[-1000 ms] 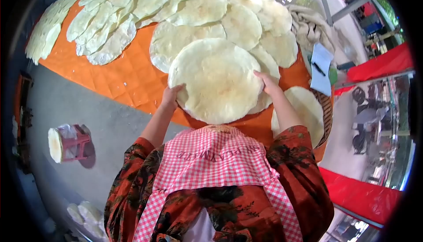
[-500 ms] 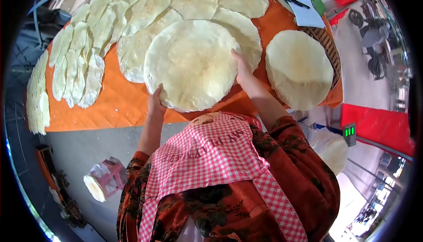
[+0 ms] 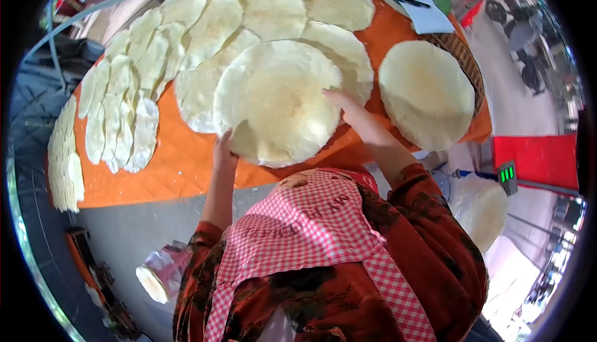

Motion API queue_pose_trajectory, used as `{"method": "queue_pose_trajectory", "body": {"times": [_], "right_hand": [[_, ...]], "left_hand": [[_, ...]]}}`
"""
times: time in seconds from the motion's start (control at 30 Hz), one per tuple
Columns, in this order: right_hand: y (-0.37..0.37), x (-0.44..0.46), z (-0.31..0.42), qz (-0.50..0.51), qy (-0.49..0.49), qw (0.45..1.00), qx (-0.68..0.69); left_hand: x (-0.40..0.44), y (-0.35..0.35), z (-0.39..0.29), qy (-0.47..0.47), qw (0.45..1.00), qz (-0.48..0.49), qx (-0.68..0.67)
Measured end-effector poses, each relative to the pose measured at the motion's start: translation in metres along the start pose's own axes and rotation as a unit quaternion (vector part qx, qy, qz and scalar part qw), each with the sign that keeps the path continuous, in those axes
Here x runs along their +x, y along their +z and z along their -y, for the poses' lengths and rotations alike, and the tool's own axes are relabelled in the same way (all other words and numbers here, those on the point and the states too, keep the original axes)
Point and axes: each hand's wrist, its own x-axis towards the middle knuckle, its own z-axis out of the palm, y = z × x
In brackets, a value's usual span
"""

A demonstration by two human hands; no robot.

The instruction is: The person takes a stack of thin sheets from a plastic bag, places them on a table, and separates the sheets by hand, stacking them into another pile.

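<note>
A large round, pale flatbread [image 3: 280,102] is between my two hands, near the front edge of the orange-covered table. My left hand [image 3: 225,148] grips its lower left rim, casting a shadow on its surface. On its right rim my right hand [image 3: 342,103] holds on, thumb over the top; the fingers underneath are hidden. This round overlaps other flatbreads [image 3: 342,49] behind it. Whether it touches them or hovers just above, I cannot tell.
Many overlapping flatbreads [image 3: 149,56] spread over the orange cloth [image 3: 174,171]. At right, another round [image 3: 426,96] lies on a woven tray [image 3: 469,62]. A paper pad [image 3: 429,18] with a black pen [image 3: 415,2] lies behind. A pink stool [image 3: 174,264] stands on the floor.
The flatbread has lowered slightly and sits flatter, with both hands still at its rim. The right thumb reaches further over the top. The whole view has shifted a little.
</note>
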Motion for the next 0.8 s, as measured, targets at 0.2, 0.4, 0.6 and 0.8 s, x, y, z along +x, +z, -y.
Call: {"method": "queue_pose_trajectory", "body": {"times": [0.2,0.4,0.6,0.8], "right_hand": [[0.046,-0.026,0.021,-0.082,-0.06,0.993,-0.057],[0.032,-0.015,0.017,-0.003,0.085,0.996,0.021],[0.021,-0.001,-0.012,-0.072,-0.049,0.994,-0.067],[0.051,-0.01,-0.01,-0.03,-0.039,0.999,0.017]], "left_hand": [[0.035,-0.028,0.025,-0.06,0.996,-0.032,-0.062],[0.0,-0.001,0.008,-0.029,0.998,-0.031,-0.04],[0.03,-0.021,0.006,-0.086,0.996,-0.011,0.027],[0.053,-0.07,0.013,-0.115,0.992,-0.034,-0.028]]}}
